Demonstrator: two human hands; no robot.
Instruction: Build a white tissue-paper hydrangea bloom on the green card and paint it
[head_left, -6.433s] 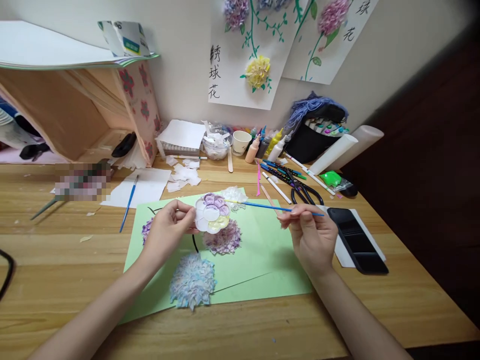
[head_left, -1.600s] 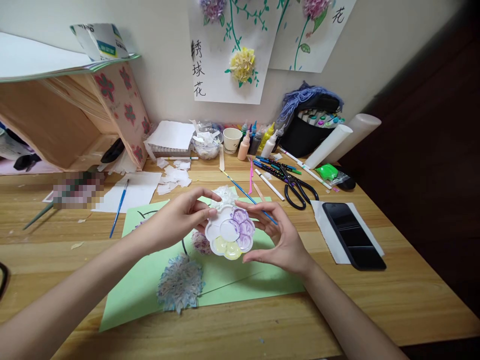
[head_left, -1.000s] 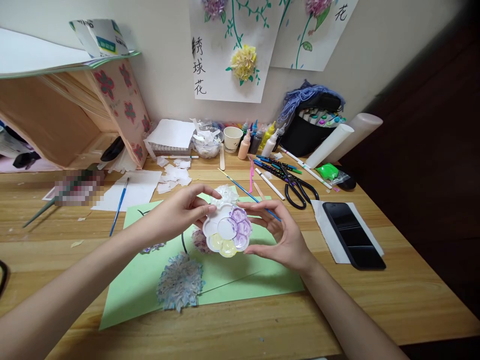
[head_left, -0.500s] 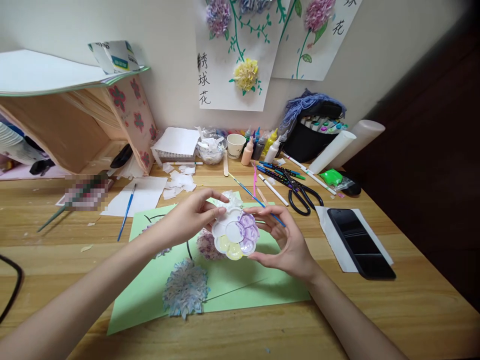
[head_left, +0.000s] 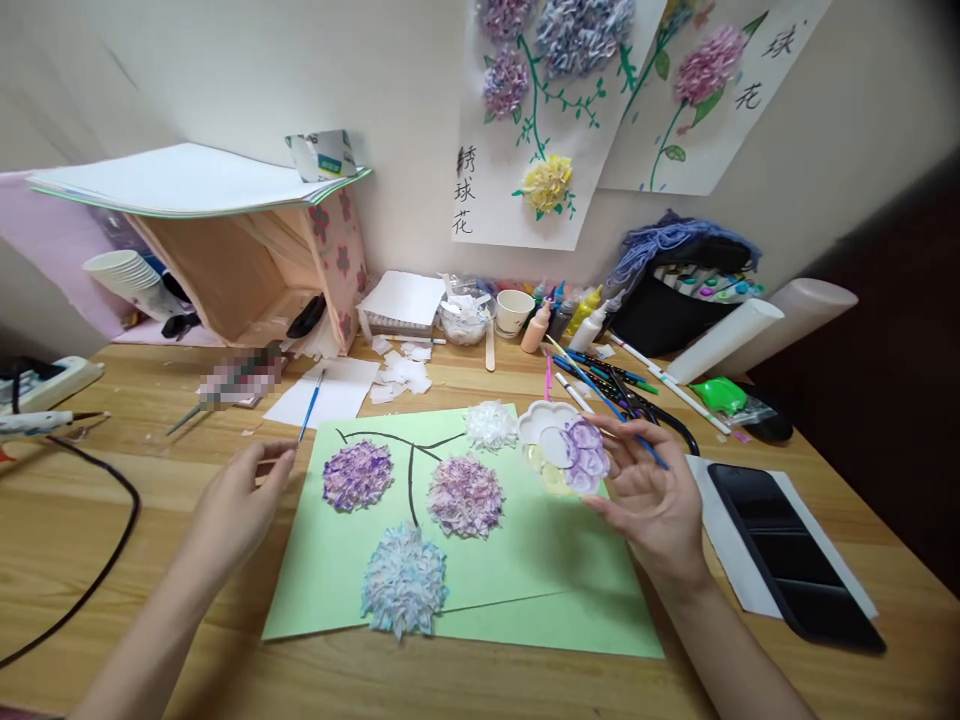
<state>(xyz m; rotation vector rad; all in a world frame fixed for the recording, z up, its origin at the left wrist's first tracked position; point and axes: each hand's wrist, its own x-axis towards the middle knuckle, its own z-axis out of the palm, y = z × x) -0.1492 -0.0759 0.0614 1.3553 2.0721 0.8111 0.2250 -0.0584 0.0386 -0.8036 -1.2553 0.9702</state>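
My right hand [head_left: 656, 495] pinches a flower-shaped palette [head_left: 555, 442] by its right edge, tilted above green paper [head_left: 525, 560]. Purple and pale yellow paint stain its wells. A long blue brush [head_left: 611, 390] passes between the same hand's fingers. At the paper's left edge, my left hand [head_left: 251, 495] has thumb and fingers closed at the lower end of a blue paintbrush [head_left: 312, 403], whose other end rests on white paper [head_left: 349, 385]. Ruffled flowers lie on the green paper: purple [head_left: 358, 475], pink-purple [head_left: 466, 495], light blue [head_left: 403, 580] and white [head_left: 491, 425].
Black scissors [head_left: 637, 400] and pens lie behind my right hand. A phone [head_left: 787, 550] is at the right. Paint bottles [head_left: 536, 328], a paper cup [head_left: 515, 312] and a bowl of scraps [head_left: 465, 315] line the wall. A cable [head_left: 135, 510] curves at the left.
My left hand has let go of the palette and moved left to the blue paintbrush. The palette, now only in my right hand, no longer covers the flowers. The view has shifted left.
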